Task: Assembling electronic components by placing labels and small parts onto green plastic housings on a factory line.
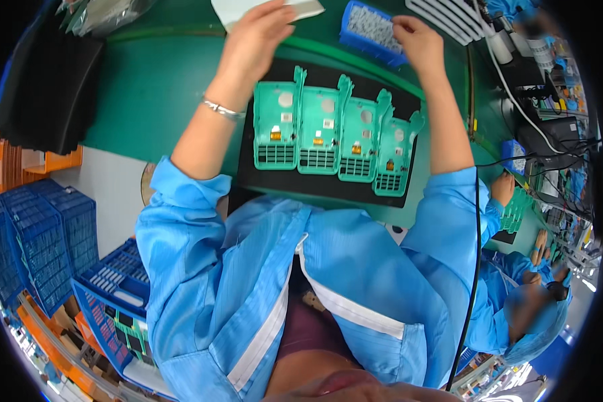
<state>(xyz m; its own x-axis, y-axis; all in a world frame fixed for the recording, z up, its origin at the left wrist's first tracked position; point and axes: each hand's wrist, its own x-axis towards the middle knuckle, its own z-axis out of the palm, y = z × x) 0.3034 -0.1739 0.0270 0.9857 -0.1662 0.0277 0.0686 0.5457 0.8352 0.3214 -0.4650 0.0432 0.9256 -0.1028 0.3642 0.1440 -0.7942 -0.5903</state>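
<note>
Several green plastic housings lie in a slanting row on a black mat, their open insides facing up. Each has a grid of slots at its near end and small white and yellow labels inside. Beyond the row, my left hand is over a white sheet, fingers stretched to the right; whether they touch it is hard to tell. At the far right, my right hand has its thumb and fingertips together at the edge of a blue bin of small pale parts. Anything in that pinch is hidden.
Black foam sheets hang at the left, above stacked blue crates. White slatted strips lie at the far right beside a cable. To my right, a person in blue sits by more green housings.
</note>
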